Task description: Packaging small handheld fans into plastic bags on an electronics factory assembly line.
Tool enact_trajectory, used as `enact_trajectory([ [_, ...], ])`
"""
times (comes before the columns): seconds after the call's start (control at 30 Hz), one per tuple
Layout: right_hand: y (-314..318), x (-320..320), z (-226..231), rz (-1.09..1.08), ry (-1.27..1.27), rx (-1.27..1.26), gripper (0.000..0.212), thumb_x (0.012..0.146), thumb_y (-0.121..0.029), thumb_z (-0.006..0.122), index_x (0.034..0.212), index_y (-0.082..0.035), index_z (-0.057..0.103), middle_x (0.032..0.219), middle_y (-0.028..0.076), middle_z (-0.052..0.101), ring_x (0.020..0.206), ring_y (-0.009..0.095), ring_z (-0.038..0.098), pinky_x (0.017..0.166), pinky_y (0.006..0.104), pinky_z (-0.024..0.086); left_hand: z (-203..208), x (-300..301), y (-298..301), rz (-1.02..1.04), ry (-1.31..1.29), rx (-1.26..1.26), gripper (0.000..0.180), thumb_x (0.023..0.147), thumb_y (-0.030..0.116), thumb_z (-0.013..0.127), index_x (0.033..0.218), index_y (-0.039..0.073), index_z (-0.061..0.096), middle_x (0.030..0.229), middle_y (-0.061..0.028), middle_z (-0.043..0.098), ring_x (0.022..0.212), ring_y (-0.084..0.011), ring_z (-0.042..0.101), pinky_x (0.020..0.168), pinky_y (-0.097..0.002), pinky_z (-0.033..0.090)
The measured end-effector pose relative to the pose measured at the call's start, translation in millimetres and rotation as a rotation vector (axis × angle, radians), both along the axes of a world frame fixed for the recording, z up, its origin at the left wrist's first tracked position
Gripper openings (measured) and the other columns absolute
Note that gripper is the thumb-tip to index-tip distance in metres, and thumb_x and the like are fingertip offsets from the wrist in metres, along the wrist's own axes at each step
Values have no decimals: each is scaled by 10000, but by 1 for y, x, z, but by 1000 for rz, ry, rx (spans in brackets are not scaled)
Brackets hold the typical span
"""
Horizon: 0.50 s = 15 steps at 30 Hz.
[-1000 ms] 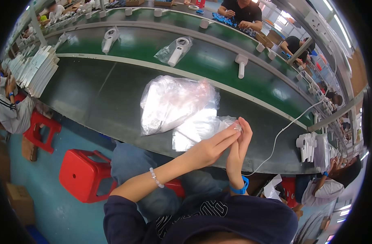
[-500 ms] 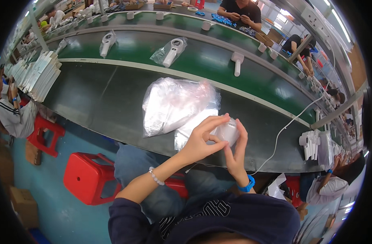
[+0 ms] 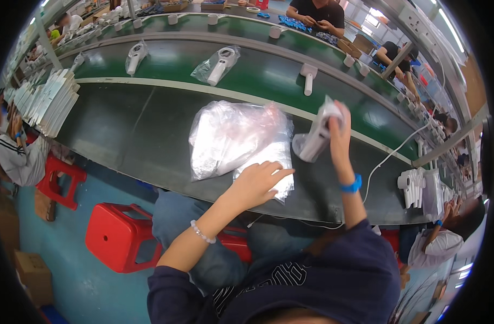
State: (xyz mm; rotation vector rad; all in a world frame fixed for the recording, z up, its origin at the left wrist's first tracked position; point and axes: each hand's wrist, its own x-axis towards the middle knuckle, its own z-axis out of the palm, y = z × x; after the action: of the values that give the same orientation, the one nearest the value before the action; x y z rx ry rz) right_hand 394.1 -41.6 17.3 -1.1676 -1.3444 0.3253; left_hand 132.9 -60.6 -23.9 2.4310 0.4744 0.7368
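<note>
My right hand [image 3: 341, 135] is raised over the near edge of the green conveyor belt, closed around a white handheld device [image 3: 315, 143]. That device has a rounded head and a straight handle, sits inside a clear plastic bag, and is blurred by motion. My left hand [image 3: 258, 184] lies with its fingers extended on a stack of shiny clear bags [image 3: 281, 157], holding nothing. A large clear bag [image 3: 225, 141] with more shiny film inside lies beside the stack on the dark worktable [image 3: 123, 127].
On the belt [image 3: 174, 63] lie bagged white devices [image 3: 220, 70] and an unbagged one [image 3: 308, 81]. Stacked flat packs [image 3: 55, 102] stand left; white handles [image 3: 413, 189] are grouped right. A white cable [image 3: 384, 162] crosses the table. Red stools [image 3: 114, 235] and co-workers [image 3: 318, 16] are around.
My hands have separated. The right one has moved up toward the belt with the bagged device; the left has come down onto the clear bags. Devices on the belt have shifted left.
</note>
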Motion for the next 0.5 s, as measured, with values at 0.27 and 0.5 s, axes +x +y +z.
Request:
enact_trajectory([
  [0.27,173,131,-24,-265,-42,-155,533,979,-496,444,1081,-20,659,1028,99,648,995,214,586,895,320,434,-27,3,-1,76,223,168,482,713,227,761,1152,103,604,1218,-84,562,1150,-252,529,894,-365,439],
  [0.5,215,162,-37,-385,-213,-484,443,924,-436,523,1052,-46,689,865,138,699,744,262,678,693,356,517,-28,7,-7,117,284,406,158,700,86,641,853,112,610,902,-12,574,888,-179,582,720,-321,461],
])
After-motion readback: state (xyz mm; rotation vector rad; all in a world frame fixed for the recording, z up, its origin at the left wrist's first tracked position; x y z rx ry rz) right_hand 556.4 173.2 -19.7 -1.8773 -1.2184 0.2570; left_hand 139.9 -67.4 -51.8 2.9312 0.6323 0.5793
